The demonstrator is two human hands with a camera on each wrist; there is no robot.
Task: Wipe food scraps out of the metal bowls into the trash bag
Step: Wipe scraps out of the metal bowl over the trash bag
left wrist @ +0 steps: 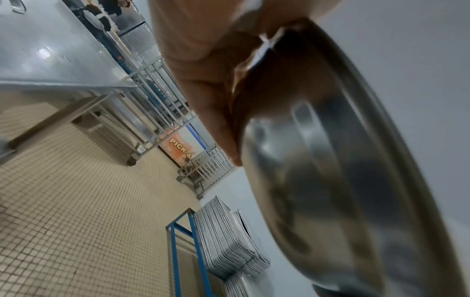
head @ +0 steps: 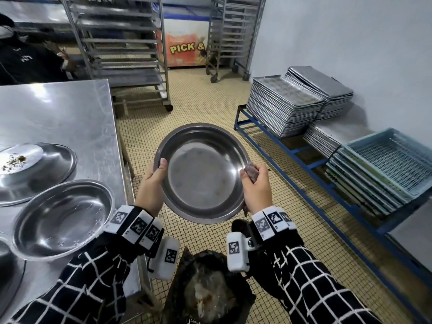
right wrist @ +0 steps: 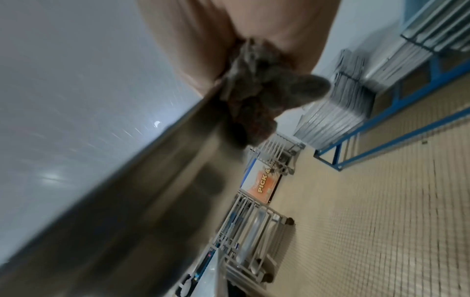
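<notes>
From your head camera, you are holding a metal bowl in the air above the tiled floor, just beside the steel desk and just above the open black trash bag at the lower edge of the view. Your left hand clamps the bowl's left rim, thumb over the edge and inside the bowl. Your right hand is closed around a dark wadded cloth and sits at the bowl's right rim. The bowl's inside looks wiped, with only faint smears. On the desk to your left lies a second metal bowl, and behind it an upturned bowl carrying a smaller dish with greenish scraps. Stacked baking trays and blue crates rest on a blue rack along the right wall.

From your left wrist, your fingers press against the bowl's underside, with the rim pinched near the top of the frame.

From your right wrist, your hand grips the bunched cloth, which hangs against the bowl's edge; the picture is blurred, so finer contact is hard to tell.
</notes>
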